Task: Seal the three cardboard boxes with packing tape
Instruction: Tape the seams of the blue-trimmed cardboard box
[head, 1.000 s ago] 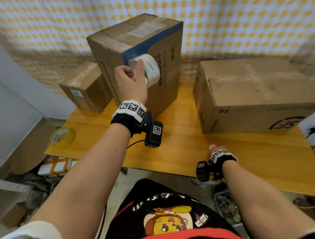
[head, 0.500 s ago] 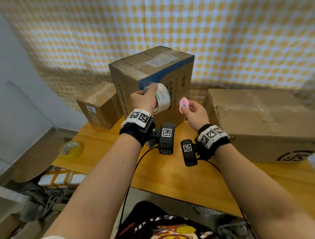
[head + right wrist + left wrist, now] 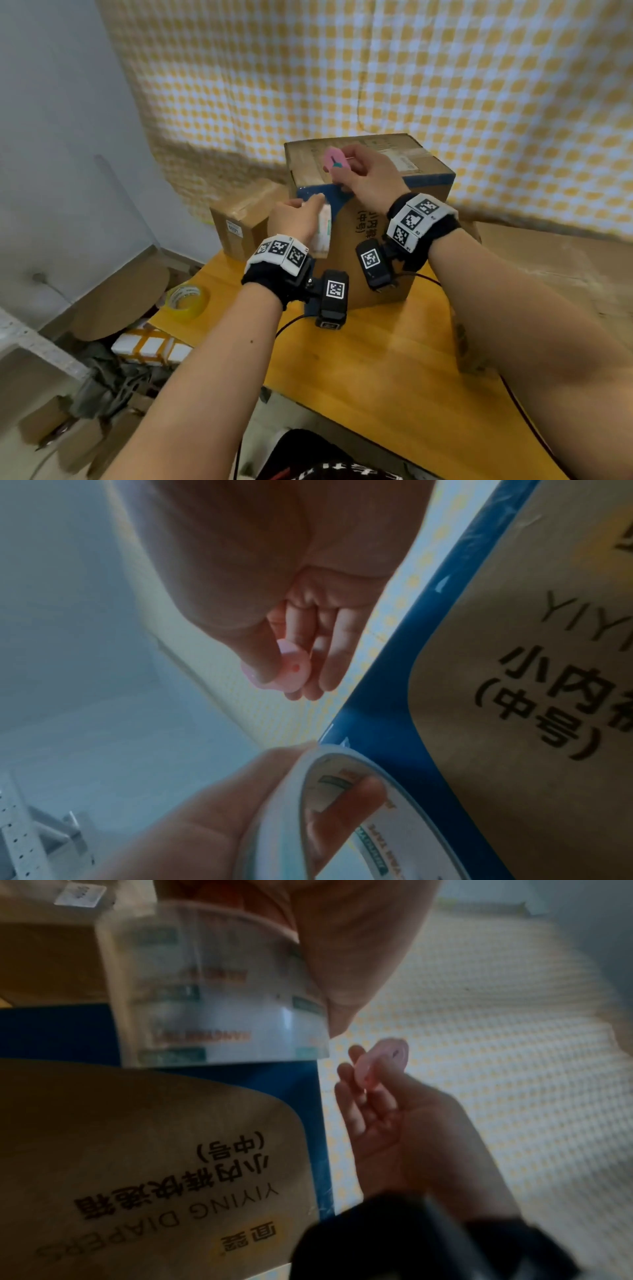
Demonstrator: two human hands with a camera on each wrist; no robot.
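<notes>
Tall box (image 3: 373,246) closed, contents hidden. Left hand (image 3: 296,221) grips tape roll (image 3: 323,233) against it; right hand (image 3: 371,176) pinches pink cutter (image 3: 335,163).

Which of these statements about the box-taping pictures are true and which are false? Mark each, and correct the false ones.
1. The left hand grips a roll of clear packing tape. True.
2. The right hand is empty. False: it pinches a small pink cutter.
3. A yellow tape roll lies near the wooden table's left edge. True.
4. The blue-edged cardboard box lies on the floor. False: it stands on the table.
</notes>
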